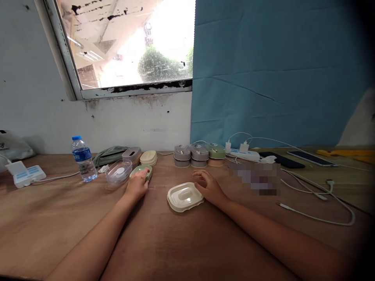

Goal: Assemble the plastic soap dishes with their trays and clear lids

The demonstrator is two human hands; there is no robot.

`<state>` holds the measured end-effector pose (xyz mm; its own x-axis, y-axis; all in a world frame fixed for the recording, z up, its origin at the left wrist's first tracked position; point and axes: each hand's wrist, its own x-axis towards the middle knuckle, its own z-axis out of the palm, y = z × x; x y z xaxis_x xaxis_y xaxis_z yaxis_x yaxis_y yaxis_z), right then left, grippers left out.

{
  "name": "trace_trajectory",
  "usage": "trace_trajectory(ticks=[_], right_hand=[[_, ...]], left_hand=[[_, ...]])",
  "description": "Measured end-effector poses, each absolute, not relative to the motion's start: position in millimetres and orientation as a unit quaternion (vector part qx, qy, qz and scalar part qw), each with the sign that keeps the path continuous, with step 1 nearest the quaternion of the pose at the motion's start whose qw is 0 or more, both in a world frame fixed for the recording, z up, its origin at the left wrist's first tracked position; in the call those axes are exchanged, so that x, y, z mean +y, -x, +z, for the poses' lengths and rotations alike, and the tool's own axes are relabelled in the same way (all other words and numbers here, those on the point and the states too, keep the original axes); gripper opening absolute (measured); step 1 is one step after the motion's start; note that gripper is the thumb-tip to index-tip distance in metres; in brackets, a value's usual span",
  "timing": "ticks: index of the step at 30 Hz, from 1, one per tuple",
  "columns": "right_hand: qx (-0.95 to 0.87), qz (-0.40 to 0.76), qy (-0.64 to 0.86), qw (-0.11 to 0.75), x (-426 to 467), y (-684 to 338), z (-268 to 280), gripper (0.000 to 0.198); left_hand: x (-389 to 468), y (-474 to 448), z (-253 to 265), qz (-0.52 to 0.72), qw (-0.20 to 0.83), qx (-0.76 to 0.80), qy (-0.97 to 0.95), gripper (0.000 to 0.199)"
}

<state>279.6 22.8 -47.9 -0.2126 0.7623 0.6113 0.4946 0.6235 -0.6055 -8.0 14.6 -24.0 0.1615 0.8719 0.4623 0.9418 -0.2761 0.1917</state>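
A cream plastic lid (185, 196) with a raised rim and a recessed middle lies on the table in front of me. At its right edge is my right hand (211, 188), fingers curved and apart, the thumb side close to the rim; whether it touches I cannot tell. Farther left, my left hand (138, 184) has its fingers over a green plastic lid (142, 170), gripping its near right side. Part of that lid is hidden beneath the fingers. Beside it stand a clear plastic container (118, 172), a stack of cream lids (148, 157) and a mauve lidded box (131, 154).
Mauve boxes (199, 155) and a green-topped box (216, 151) line the back. A water bottle (84, 159) stands left. Rightward lie a power strip (243, 154), a phone (312, 158) and white cables (316, 221). One patch is pixelated.
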Motion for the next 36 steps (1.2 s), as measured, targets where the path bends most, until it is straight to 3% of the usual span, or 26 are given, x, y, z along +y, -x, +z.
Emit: trace_trajectory(ticks=[10,25,31,36], right_hand=[[-0.800,0.136,0.409,0.418,16.5,-276.2,-41.8,0.016],[-0.784,0.169,0.410,0.435,17.7,-276.6,-43.4,0.015],[-0.740,0.193,0.447,0.463,23.5,-278.7,-44.9,0.009],[-0.710,0.200,0.471,0.483,27.1,-280.0,-45.9,0.007]], left_hand=[[33.8,27.9,-38.0,-0.261,0.044,-0.620,0.739,0.030],[23.7,14.5,-31.5,-0.335,0.071,-0.537,0.771,0.030],[-25.5,-32.3,-2.9,-0.217,-0.124,-0.294,0.923,0.026],[-32.7,-45.8,-7.4,-0.145,-0.143,-0.290,0.935,0.023]])
